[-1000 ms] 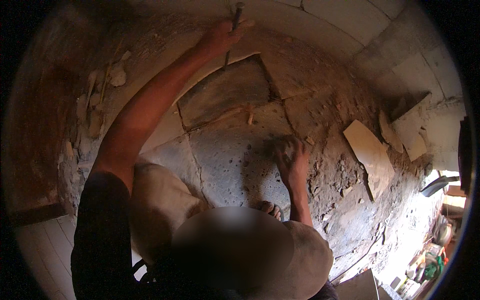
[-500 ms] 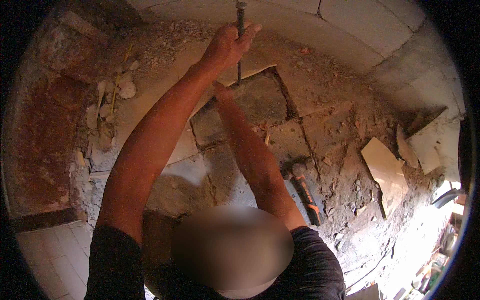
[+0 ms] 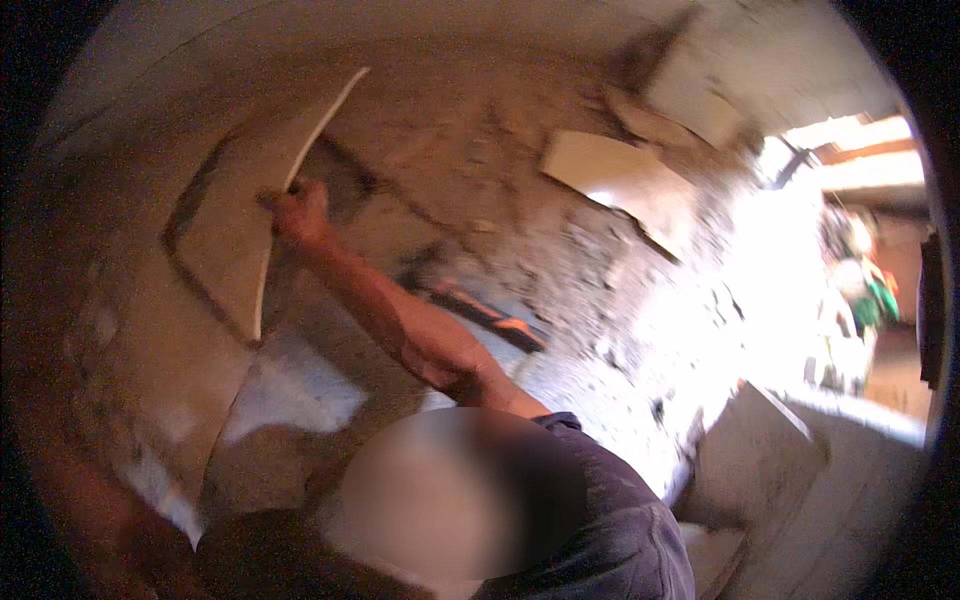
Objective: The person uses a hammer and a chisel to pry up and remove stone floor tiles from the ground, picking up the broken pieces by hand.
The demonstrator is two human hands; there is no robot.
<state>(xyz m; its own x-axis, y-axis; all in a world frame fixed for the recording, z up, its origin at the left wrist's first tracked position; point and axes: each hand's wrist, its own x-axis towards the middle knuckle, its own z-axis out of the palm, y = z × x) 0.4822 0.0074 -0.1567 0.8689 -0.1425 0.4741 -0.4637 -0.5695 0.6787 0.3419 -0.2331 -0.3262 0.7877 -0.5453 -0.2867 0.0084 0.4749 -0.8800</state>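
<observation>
My right hand (image 3: 301,213) is closed around the pale raised edge of a floor tile (image 3: 222,235). This edge stands up off the ground while the broad dusty face slopes away to the left. Dark gaps run along the tile's far sides, and a dark hollow shows just right of the lifted edge. Below my right forearm lies a hammer (image 3: 485,310) with a black and orange handle. At the lower left, a dim smeared shape looks like my left forearm (image 3: 125,535); its hand cannot be made out.
Rubble and dirt (image 3: 480,160) cover the ground beyond my hand. A broken pale tile piece (image 3: 620,180) lies to the right, with another pale slab (image 3: 690,90) behind it. A pale board (image 3: 765,445) stands at the lower right, near bright glare and blurred clutter.
The view has swung right and blurred. My left hand, which held a long metal chisel upright at the tile's edge, has left the picture. My right hand now grips the tile's raised edge.
</observation>
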